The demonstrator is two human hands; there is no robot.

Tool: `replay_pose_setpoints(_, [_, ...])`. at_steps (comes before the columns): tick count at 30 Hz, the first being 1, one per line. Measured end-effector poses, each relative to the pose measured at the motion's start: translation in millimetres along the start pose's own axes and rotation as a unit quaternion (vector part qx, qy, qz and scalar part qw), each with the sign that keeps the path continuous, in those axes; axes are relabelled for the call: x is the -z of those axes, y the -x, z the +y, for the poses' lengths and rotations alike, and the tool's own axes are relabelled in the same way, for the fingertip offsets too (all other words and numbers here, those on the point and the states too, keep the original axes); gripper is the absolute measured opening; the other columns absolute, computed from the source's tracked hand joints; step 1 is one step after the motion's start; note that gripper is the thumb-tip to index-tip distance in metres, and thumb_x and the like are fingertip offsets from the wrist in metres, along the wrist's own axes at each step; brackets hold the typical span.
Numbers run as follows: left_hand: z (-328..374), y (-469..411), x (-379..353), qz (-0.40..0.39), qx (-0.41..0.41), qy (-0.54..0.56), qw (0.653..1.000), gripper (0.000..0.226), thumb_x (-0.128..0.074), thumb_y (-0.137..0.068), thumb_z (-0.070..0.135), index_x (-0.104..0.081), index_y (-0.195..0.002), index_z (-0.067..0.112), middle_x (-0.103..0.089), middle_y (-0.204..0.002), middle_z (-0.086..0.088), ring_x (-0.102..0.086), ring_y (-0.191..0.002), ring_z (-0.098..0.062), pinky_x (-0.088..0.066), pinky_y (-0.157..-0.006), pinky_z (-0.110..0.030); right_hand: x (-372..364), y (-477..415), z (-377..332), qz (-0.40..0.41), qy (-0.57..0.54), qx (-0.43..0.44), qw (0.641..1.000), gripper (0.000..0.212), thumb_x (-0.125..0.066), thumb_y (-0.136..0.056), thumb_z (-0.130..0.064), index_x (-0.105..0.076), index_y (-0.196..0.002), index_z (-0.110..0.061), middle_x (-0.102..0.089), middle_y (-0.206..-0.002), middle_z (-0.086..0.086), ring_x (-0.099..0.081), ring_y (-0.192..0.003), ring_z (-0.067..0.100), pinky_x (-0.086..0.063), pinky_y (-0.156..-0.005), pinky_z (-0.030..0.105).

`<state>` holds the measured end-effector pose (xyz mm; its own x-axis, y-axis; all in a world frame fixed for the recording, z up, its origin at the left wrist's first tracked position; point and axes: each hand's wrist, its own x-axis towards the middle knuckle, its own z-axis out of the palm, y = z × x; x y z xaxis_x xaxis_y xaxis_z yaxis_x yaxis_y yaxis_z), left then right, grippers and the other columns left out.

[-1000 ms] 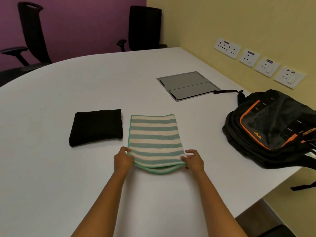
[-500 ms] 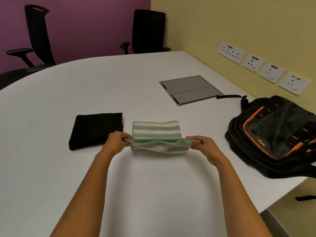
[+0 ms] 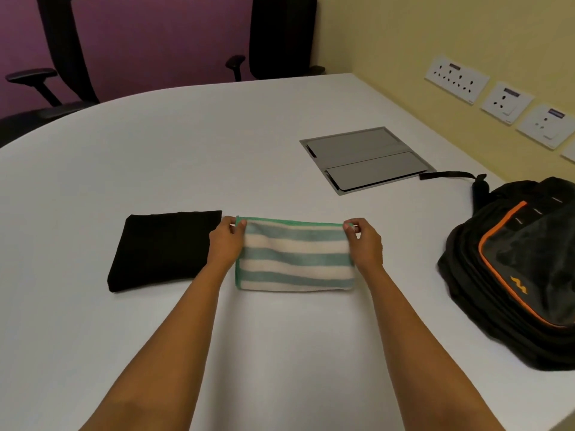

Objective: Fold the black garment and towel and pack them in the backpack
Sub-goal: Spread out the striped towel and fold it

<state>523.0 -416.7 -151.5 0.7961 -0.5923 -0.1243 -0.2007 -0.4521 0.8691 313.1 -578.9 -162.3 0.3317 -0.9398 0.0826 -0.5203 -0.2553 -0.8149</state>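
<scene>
Striped towel (image 3: pixel 295 259) corners pinched by left hand (image 3: pixel 224 244), right hand (image 3: pixel 365 245).

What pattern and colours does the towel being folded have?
The towel has teal and cream horizontal stripes with a green edging, seen clearly in the head view.

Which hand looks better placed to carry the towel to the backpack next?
Probably the right hand: it pinches the towel corner nearest the backpack; the left hand holds the corner by the black garment.

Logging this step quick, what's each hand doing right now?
Left hand: pinching the far left corner of the striped towel.
Right hand: pinching its far right corner.
</scene>
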Motion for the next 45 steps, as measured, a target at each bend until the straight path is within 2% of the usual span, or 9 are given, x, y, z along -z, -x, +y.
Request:
replay_pose_setpoints(12, [-42,-61,-56,0.064,0.062,-0.055,0.995,0.030,-0.035,-0.102,0.020,-0.050,-0.126,0.012,-0.055,-0.122,-0.014,-0.056,-0.104,-0.026,-0.045,-0.082,-0.031,-65,-45,46,0.012,0.092,0.000,0.996,0.026,-0.043,-0.099,-0.011,-0.061,-0.118,-0.012,-0.063,-0.113,0.008,-0.057,-0.103,0.022,-0.040,-0.081,0.022])
replay_pose_setpoints(16, [-40,-45,-69,0.100,-0.094,-0.103,0.985,0.034,-0.040,-0.098,0.011,-0.052,-0.129,0.010,-0.051,-0.136,-0.009,-0.045,-0.127,-0.026,-0.033,-0.109,-0.038,-78,-36,31,0.118,0.141,0.060,0.981,0.034,-0.048,-0.091,0.004,-0.063,-0.120,-0.008,-0.066,-0.115,0.010,-0.060,-0.103,0.028,-0.045,-0.088,0.033])
replay_pose_setpoints(19, [-30,-19,-95,0.037,-0.227,-0.187,0.955,0.044,-0.030,-0.095,0.020,-0.056,-0.129,0.010,-0.050,-0.139,-0.013,-0.044,-0.132,-0.027,-0.027,-0.112,-0.039,-102,-14,9,0.067,0.178,0.213,0.958,0.034,-0.045,-0.090,-0.006,-0.063,-0.119,-0.004,-0.067,-0.118,0.012,-0.063,-0.108,0.028,-0.045,-0.093,0.031])
replay_pose_setpoints(22, [-44,0,-108,-0.053,-0.200,-0.298,0.932,0.075,0.008,-0.088,0.047,-0.026,-0.148,0.019,-0.024,-0.156,-0.001,-0.017,-0.146,-0.015,-0.003,-0.117,-0.033,-118,11,19,-0.095,0.282,0.205,0.932,0.061,-0.007,-0.098,-0.037,-0.041,-0.142,-0.011,-0.042,-0.147,0.005,-0.039,-0.137,0.024,-0.028,-0.112,0.037])
replay_pose_setpoints(25, [-74,-4,-100,-0.067,-0.186,-0.362,0.911,0.085,0.028,-0.079,0.060,-0.001,-0.150,0.024,-0.002,-0.159,0.006,0.005,-0.145,-0.009,0.014,-0.113,-0.030,-108,12,52,-0.074,0.341,0.129,0.928,0.073,0.009,-0.095,-0.047,-0.031,-0.147,-0.015,-0.032,-0.153,0.000,-0.028,-0.142,0.022,-0.007,-0.114,0.034])
replay_pose_setpoints(29, [-85,-17,-76,-0.059,-0.098,-0.371,0.921,0.064,0.007,-0.090,0.051,0.008,-0.150,0.028,0.014,-0.157,0.007,0.010,-0.146,-0.014,0.011,-0.116,-0.037,-90,8,64,-0.050,0.352,0.029,0.934,0.061,-0.002,-0.097,-0.043,-0.015,-0.151,-0.019,-0.015,-0.158,0.001,-0.012,-0.147,0.022,-0.002,-0.118,0.036])
replay_pose_setpoints(32, [-86,-18,-63,-0.069,-0.073,-0.390,0.915,0.060,-0.003,-0.097,0.045,0.004,-0.151,0.021,0.005,-0.160,0.001,0.000,-0.148,-0.019,0.002,-0.118,-0.038,-82,9,59,-0.028,0.307,-0.011,0.951,0.054,-0.025,-0.102,-0.035,-0.018,-0.151,-0.013,-0.021,-0.157,0.010,-0.020,-0.144,0.027,-0.017,-0.116,0.037])
replay_pose_setpoints(38, [-68,2,-61,0.044,-0.010,-0.157,0.987,0.053,-0.042,-0.099,0.027,-0.030,-0.145,0.005,-0.044,-0.140,-0.014,-0.036,-0.131,-0.027,-0.032,-0.108,-0.037,-68,12,47,0.028,0.163,-0.128,0.978,0.059,-0.050,-0.094,-0.041,-0.040,-0.139,-0.003,-0.054,-0.128,0.018,-0.047,-0.117,0.032,-0.040,-0.096,0.039])
replay_pose_setpoints(45, [-44,-5,-59,0.033,0.179,0.041,0.982,0.041,-0.062,-0.089,0.030,-0.059,-0.117,0.000,-0.062,-0.115,-0.016,-0.059,-0.099,-0.026,-0.047,-0.080,-0.031,-57,4,40,-0.016,0.006,-0.197,0.980,0.042,-0.058,-0.092,-0.036,-0.062,-0.113,0.000,-0.065,-0.110,0.017,-0.060,-0.099,0.030,-0.039,-0.073,0.027])
